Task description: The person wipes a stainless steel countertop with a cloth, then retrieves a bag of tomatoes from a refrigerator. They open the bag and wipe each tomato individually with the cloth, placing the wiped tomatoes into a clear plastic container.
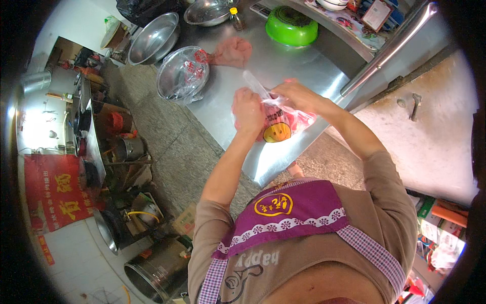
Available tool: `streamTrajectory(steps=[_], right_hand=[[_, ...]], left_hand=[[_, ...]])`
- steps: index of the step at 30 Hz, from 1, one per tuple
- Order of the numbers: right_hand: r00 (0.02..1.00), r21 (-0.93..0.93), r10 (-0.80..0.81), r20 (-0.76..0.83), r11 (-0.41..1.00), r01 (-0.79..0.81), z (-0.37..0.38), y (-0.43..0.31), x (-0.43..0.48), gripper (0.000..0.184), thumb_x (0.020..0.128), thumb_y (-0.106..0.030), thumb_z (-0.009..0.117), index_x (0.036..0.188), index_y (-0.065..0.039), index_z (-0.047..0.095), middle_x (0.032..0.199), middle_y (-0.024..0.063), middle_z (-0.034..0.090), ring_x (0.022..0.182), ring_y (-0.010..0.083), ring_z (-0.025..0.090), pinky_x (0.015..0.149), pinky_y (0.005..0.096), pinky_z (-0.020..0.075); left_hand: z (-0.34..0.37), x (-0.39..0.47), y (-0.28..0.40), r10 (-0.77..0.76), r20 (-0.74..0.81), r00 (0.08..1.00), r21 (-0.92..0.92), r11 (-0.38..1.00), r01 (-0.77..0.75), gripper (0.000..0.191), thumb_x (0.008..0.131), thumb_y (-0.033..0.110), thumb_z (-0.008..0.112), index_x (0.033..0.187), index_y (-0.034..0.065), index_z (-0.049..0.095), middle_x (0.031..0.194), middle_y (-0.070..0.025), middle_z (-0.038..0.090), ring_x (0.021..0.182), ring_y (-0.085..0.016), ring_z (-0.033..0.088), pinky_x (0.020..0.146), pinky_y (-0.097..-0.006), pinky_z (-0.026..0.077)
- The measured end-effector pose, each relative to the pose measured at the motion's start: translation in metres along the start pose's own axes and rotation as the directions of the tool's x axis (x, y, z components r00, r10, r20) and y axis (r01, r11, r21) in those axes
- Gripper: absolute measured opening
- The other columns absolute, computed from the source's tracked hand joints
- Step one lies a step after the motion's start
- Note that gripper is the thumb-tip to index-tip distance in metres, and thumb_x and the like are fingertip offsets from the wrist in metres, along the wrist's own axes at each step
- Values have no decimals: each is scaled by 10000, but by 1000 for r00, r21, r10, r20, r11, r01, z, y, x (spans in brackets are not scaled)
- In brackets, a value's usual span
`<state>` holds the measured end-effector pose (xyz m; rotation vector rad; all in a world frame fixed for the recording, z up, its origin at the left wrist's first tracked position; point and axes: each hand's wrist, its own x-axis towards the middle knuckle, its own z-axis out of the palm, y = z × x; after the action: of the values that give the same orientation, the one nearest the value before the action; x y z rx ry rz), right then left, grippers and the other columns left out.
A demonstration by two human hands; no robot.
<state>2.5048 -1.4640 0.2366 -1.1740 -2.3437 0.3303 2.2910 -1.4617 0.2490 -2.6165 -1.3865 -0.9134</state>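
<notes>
A thin plastic bag (pixel 278 131) printed with a yellow smiling face hangs between my two hands, over the near part of the steel table (pixel 326 66). Pink-red material shows through its film; what it is, I cannot tell. My left hand (pixel 248 110) is closed around the bag's left side near the top. On the right, my right hand (pixel 298 95) grips the gathered upper edge, its fingers partly hidden by the plastic. A pale twisted strip of the bag (pixel 255 84) sticks up between the hands.
Beyond my hands lie a pink cloth (pixel 232 52), an upturned green basin (pixel 291 28) and a yellow-capped bottle (pixel 237 19). A plastic-covered steel bowl (pixel 182 74) sits at the table's left edge. A metal pole (pixel 387 49) rises at right, beside a worn pale panel (pixel 429 125) with a handle.
</notes>
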Motion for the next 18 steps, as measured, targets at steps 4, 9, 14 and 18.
streamTrajectory(steps=[4, 9, 14, 18], right_hand=[[966, -103, 155, -207, 979, -179, -19, 40, -31, 301, 864, -126, 631, 1164, -98, 639, 1091, 115, 668, 1012, 299, 612, 982, 421, 419], [547, 274, 801, -242, 597, -754, -30, 79, -76, 242, 853, -79, 567, 1069, -94, 674, 1064, 145, 678, 991, 255, 646, 811, 370, 515], [455, 140, 383, -804, 866, -481, -30, 26, -65, 205, 814, 14, 553, 963, -74, 663, 931, 108, 646, 898, 230, 637, 762, 338, 513], [937, -128, -114, -330, 989, 75, -21, -30, -36, 192, 782, -23, 597, 966, -66, 631, 929, 103, 644, 955, 276, 615, 898, 416, 469]], left_hand=[[-2, -30, -31, -207, -78, 975, -112, 974, 197, 169, 676, 90, 681, 833, 28, 685, 972, -158, 623, 998, -330, 569, 871, -430, 456], [-26, -79, -91, -883, -32, 467, -462, 428, 777, 140, 739, 53, 626, 878, 48, 612, 907, -115, 599, 885, -283, 579, 784, -387, 476], [-36, -85, -46, -303, -377, 875, -213, 948, 237, 275, 789, 61, 586, 1063, 36, 575, 1068, -125, 586, 927, -301, 582, 823, -397, 487], [-29, -62, 3, 643, 136, 754, -39, 764, -644, 366, 796, 169, 621, 1133, 39, 561, 1080, -126, 592, 1001, -309, 584, 835, -405, 494]])
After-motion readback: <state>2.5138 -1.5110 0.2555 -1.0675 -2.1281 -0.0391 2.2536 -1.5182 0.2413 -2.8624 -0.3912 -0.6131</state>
